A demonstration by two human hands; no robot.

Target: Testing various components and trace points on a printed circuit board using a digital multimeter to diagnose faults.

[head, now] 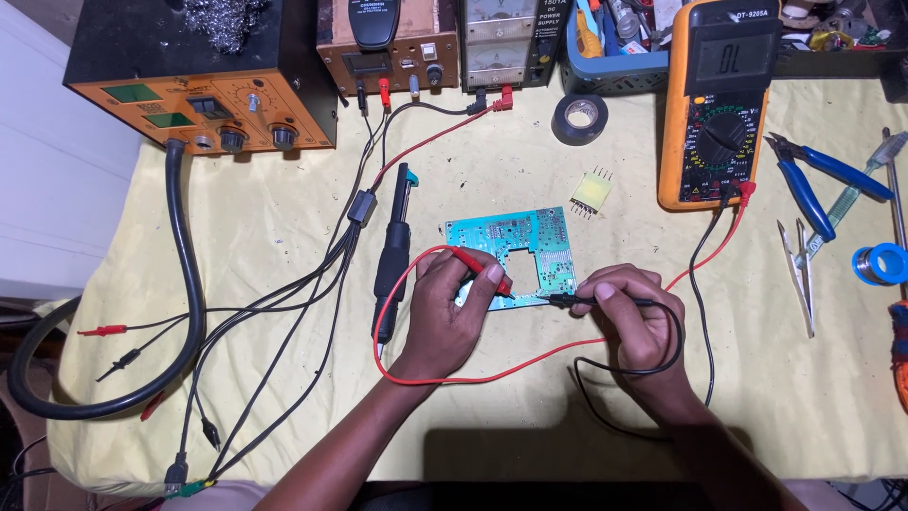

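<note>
- Fingers (pixel 473 276) of the left hand (pixel 452 308) pinch the red probe (pixel 482 264), tip down on the green circuit board (pixel 515 254).
- Right hand (pixel 629 312), just right of the board, pinches the black probe (pixel 591 300), tip at the board's lower edge.
- Orange multimeter (pixel 719 104) sits up-right of the board.

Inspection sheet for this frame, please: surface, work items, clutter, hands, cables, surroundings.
Surface: yellow cloth over the bench, creased.
Job's things: green circuit board with a cut-out; red probe and black probe tips on it; orange multimeter with lit display.
Clutter: black tape roll, blue cutters, tweezers, small yellow component, soldering handle.
Hands: left hand has a grip on the red probe; right hand on the black.
Cables: red and black leads loop across the cloth; black hose at one side.
Surroundings: orange-fronted station, power supplies behind.
</note>
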